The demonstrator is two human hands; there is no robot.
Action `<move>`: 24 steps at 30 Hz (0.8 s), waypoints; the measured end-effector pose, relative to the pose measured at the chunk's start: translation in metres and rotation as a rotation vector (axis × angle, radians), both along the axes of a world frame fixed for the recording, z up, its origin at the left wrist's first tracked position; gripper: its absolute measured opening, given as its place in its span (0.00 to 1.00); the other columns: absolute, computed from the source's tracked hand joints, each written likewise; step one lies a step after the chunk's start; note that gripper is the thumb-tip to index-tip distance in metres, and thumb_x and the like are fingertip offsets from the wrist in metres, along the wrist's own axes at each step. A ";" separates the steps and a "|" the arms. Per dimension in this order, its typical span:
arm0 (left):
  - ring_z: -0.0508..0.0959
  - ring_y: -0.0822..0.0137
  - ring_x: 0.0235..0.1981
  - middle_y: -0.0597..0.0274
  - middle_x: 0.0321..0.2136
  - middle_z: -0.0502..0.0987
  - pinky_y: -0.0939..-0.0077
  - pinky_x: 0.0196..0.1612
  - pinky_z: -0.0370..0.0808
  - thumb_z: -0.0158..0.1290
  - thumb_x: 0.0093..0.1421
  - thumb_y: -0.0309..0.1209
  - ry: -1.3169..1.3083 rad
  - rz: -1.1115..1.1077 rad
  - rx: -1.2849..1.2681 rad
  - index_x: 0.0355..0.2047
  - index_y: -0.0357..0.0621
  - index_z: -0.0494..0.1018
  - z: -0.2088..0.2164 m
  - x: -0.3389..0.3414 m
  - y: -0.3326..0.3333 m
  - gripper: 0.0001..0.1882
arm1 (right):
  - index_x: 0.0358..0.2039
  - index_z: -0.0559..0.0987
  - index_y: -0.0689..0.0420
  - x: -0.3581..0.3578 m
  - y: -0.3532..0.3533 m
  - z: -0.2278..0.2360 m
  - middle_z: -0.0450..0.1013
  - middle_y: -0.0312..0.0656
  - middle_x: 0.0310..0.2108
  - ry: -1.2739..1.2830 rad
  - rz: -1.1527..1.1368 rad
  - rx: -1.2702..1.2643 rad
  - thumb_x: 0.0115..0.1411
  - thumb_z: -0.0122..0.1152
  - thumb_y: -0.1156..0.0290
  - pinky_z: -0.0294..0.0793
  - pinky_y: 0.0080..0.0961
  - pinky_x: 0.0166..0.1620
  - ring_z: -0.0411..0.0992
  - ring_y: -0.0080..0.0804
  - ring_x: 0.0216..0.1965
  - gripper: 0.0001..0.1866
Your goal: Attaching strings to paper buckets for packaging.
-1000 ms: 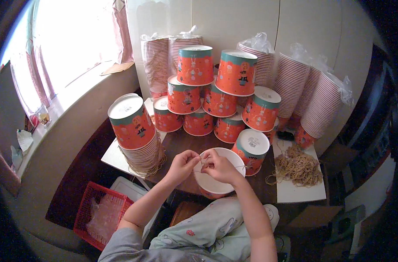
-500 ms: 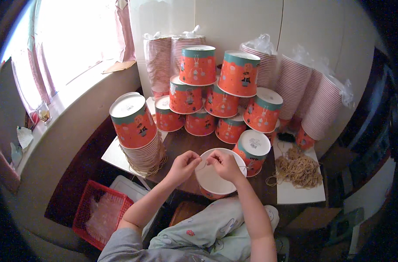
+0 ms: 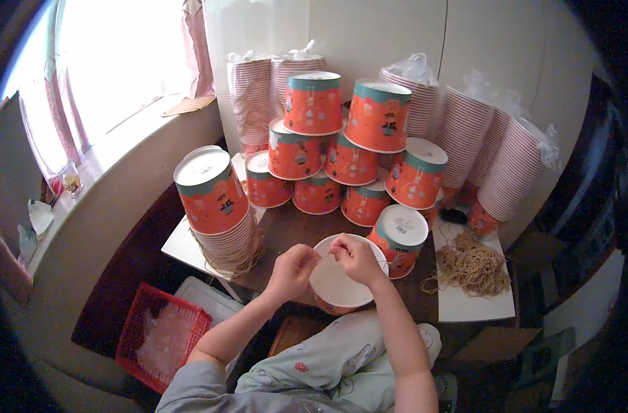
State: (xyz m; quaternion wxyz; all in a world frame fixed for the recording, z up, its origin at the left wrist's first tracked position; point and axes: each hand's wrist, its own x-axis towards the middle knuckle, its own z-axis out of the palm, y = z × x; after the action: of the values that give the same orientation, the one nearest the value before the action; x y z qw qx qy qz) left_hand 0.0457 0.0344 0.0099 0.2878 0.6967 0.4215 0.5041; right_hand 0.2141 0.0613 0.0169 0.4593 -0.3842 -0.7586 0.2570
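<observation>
Over an upright paper bucket [image 3: 341,283], white inside, my two hands work close together. My left hand [image 3: 291,272] pinches a thin cord [image 3: 322,259] near the bucket's left rim. The other part of that cord sits between the fingertips of my right hand [image 3: 356,259], and a loose end sticks out past this hand on the right. Fingers of both hands are closed, and partly hide the cord. Just right of the open bucket stands an upside-down orange and green paper bucket [image 3: 401,234].
Upside-down orange buckets [image 3: 314,103] are piled behind. A nested bucket stack [image 3: 214,199] with cords round its lower part stands left. Bagged bucket stacks [image 3: 512,168] line the wall. Tan cords [image 3: 472,265] lie heaped on a white board at right. A red basket [image 3: 131,337] sits lower left.
My left hand has turned slightly and shifted a little right and down. My right hand has stayed nearly in place, its fingers shifting slightly on the cord. The buckets have not moved.
</observation>
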 end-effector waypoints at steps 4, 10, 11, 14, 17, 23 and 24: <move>0.73 0.60 0.31 0.55 0.26 0.71 0.73 0.34 0.69 0.51 0.48 0.25 0.137 -0.025 0.067 0.27 0.37 0.70 0.003 -0.010 0.011 0.06 | 0.26 0.71 0.62 0.004 -0.006 0.017 0.68 0.36 0.20 0.003 0.056 -0.112 0.54 0.52 0.74 0.65 0.19 0.28 0.66 0.20 0.24 0.04; 0.71 0.58 0.33 0.57 0.28 0.71 0.70 0.36 0.68 0.54 0.45 0.29 0.121 -0.099 0.196 0.29 0.38 0.70 0.025 0.002 0.008 0.10 | 0.27 0.72 0.63 0.009 -0.015 0.032 0.70 0.38 0.24 -0.014 0.010 0.038 0.53 0.54 0.73 0.67 0.20 0.30 0.67 0.21 0.27 0.06; 0.71 0.58 0.32 0.57 0.28 0.70 0.69 0.35 0.68 0.55 0.44 0.29 0.124 -0.114 0.236 0.29 0.39 0.70 0.028 0.003 0.009 0.11 | 0.27 0.72 0.63 0.009 -0.014 0.032 0.70 0.38 0.24 -0.014 0.009 0.036 0.53 0.54 0.73 0.67 0.20 0.30 0.67 0.21 0.27 0.06; 0.71 0.58 0.31 0.58 0.26 0.70 0.70 0.34 0.68 0.55 0.43 0.28 0.226 -0.082 0.272 0.27 0.39 0.71 0.032 0.006 0.013 0.10 | 0.26 0.73 0.61 0.010 -0.014 0.033 0.71 0.44 0.26 -0.010 0.004 0.034 0.52 0.55 0.70 0.69 0.27 0.30 0.71 0.35 0.27 0.07; 0.70 0.58 0.30 0.58 0.24 0.70 0.70 0.33 0.67 0.55 0.42 0.27 0.273 -0.045 0.255 0.24 0.40 0.71 0.035 0.010 0.014 0.07 | 0.29 0.72 0.61 0.011 -0.016 0.033 0.71 0.43 0.26 -0.025 0.037 0.003 0.51 0.55 0.70 0.69 0.25 0.30 0.71 0.33 0.27 0.07; 0.70 0.59 0.28 0.58 0.22 0.70 0.70 0.32 0.67 0.54 0.41 0.25 0.280 -0.078 0.268 0.20 0.40 0.69 0.039 0.007 0.012 0.05 | 0.41 0.61 0.56 0.010 -0.012 0.024 0.71 0.40 0.24 0.093 0.118 -0.059 0.51 0.52 0.75 0.68 0.23 0.28 0.70 0.26 0.26 0.17; 0.70 0.59 0.28 0.58 0.22 0.70 0.70 0.32 0.67 0.54 0.41 0.25 0.279 -0.081 0.268 0.20 0.40 0.69 0.039 0.008 0.013 0.05 | 0.41 0.59 0.57 0.009 -0.011 0.020 0.69 0.39 0.24 0.120 0.095 -0.015 0.51 0.51 0.77 0.68 0.22 0.27 0.69 0.24 0.26 0.17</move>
State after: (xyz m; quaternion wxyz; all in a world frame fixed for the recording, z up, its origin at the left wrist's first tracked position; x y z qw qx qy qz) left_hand 0.0536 0.0469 0.0491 0.1513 0.8083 0.3583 0.4420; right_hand 0.2227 0.0504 0.0372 0.4884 -0.3351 -0.7450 0.3068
